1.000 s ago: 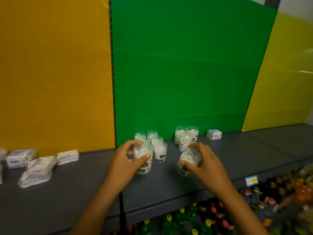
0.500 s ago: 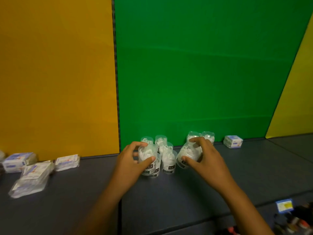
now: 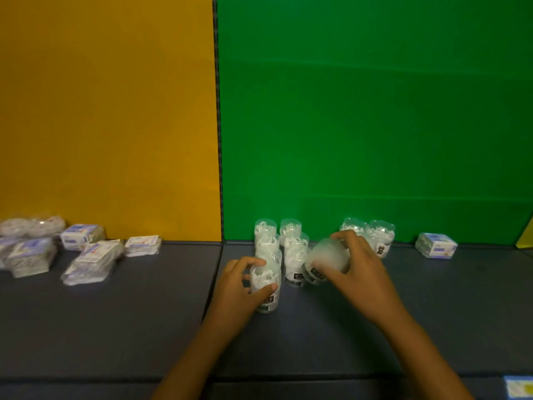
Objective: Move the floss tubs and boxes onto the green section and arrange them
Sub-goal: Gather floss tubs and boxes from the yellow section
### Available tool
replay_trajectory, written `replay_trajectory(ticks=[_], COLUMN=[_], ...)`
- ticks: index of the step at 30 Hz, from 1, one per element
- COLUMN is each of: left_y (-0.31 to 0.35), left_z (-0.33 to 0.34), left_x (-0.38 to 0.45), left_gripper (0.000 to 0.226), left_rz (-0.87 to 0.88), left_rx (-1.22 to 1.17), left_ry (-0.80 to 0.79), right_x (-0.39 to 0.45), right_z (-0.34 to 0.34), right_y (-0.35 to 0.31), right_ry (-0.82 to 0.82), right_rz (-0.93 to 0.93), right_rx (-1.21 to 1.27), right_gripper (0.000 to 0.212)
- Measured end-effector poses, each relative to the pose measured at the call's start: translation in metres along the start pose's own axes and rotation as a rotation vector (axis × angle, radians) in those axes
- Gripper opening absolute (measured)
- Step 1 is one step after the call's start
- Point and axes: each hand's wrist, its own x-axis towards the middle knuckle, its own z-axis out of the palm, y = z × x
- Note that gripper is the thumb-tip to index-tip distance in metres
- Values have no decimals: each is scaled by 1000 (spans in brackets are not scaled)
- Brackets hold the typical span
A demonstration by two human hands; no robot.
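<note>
L hand [image 3: 236, 287] curled round a floss tub [image 3: 266, 287], thumb on its near side; tub upright, long axis vertical, on the grey shelf [image 3: 432, 298] below the green panel [image 3: 375, 111], front of the tub cluster [image 3: 284, 243]. R hand [image 3: 354, 264] grips a 2nd tub [image 3: 326, 262], tilted, top leaning twd the green panel, base twd the camera, just R of the cluster. Two more tubs [image 3: 372, 232] behind it vs the green panel. One floss box [image 3: 436, 245] flat, further R. Other boxes [image 3: 86, 249] lie flat L of the green panel, under the orange panel [image 3: 106, 111].
</note>
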Motion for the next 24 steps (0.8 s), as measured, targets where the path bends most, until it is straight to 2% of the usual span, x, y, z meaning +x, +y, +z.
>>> replay_trajectory(ticks=[8,14,16,24], left_y=[1,3,7,30], left_z=[21,17,10,-22], left_x=[-8,-11,-14,-29], left_gripper=[44,62,64,57], left_rz=[-19,-31,-27,85], left_rx=[47,112,227,975], left_ry=[53,5,-11,-92], right_x=[-16,-14,-12,-5], right_z=[1,-3,-1,18], right_y=[16,23,22,13], right_ry=[-79,-115,-126,-221], right_rz=[-38,-68,-86,-136], right_rx=[19,33,33,-4], right_gripper=[48,48,47,54])
